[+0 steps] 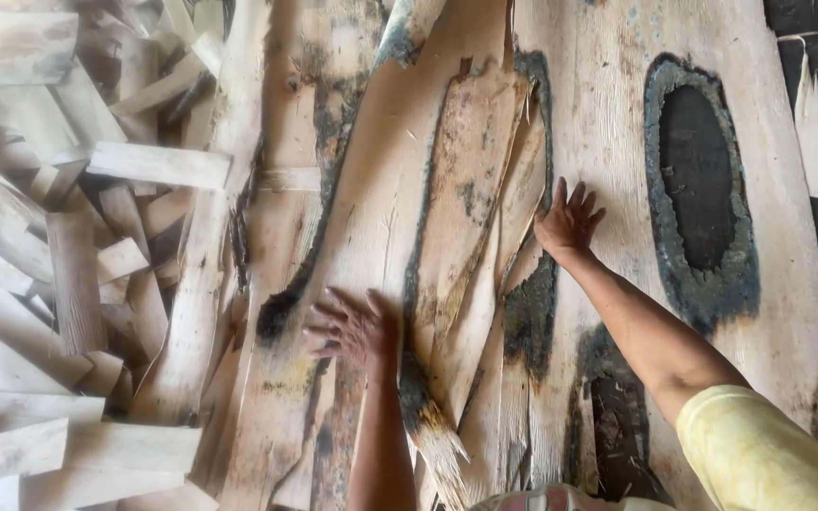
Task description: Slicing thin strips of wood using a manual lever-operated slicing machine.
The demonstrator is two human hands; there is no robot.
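Both hands lie flat, fingers spread, gripping nothing: the left hand presses a long, split veneer strip, and the right hand bears on the broad veneer sheet beside its dark-rimmed oval hole. The palms appear placed to keep the thin, overlapping sheets flat. Offcut strips lie heaped at the left.

Veneer workshop: veneer sheets, offcut pile.
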